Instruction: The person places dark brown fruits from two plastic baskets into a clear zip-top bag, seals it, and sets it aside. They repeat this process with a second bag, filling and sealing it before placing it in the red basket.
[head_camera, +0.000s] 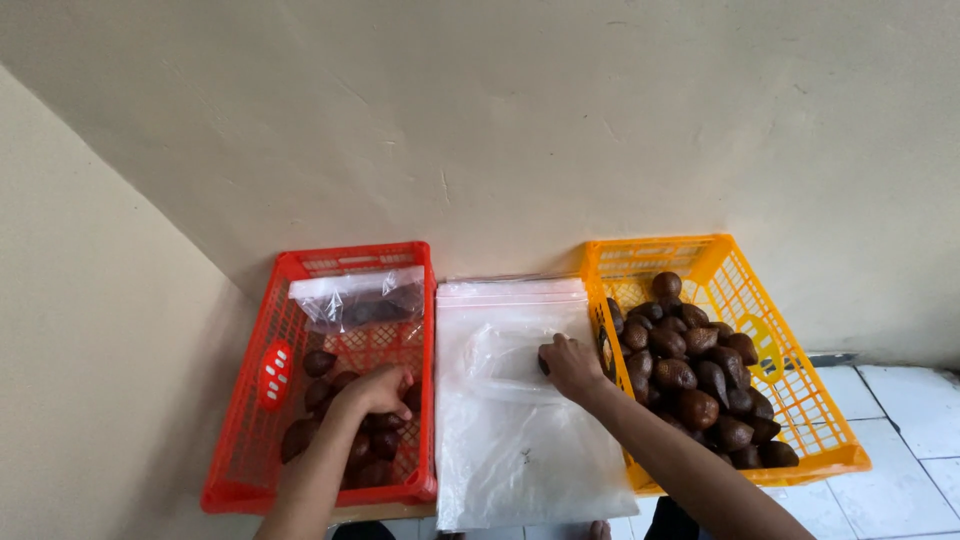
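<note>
While both arms reach forward, the left hand (378, 390) rests down in the red basket (250, 440), fingers curled over the dark brown scaly fruits (318, 362) lying there; whether it actually grips one cannot be told, since the fingertips are hidden. The right hand (572, 366) sits on the stack of clear plastic bags (520, 450) between the two baskets, fingers pressed together and bent around something dark at the open mouth of the top bag, apparently one fruit. A further clear bag (358, 302) holding a few dark fruits lies at the far end of the red basket. The orange basket (815, 420), just beside the stack on the right, holds a heaped pile of fruit (695, 375). All of it stands on a pale tiled floor (900, 490) against a cream wall (500, 120).

Risks, as judged from this position: the bag mouth is held open by one hand only, so the thin film could fold shut and a fruit could roll off the slick stack onto the floor. The scaly skins could also snag or puncture the plastic. The heaped orange basket sits close to the right forearm, and a careless sweep could dislodge fruit.
</note>
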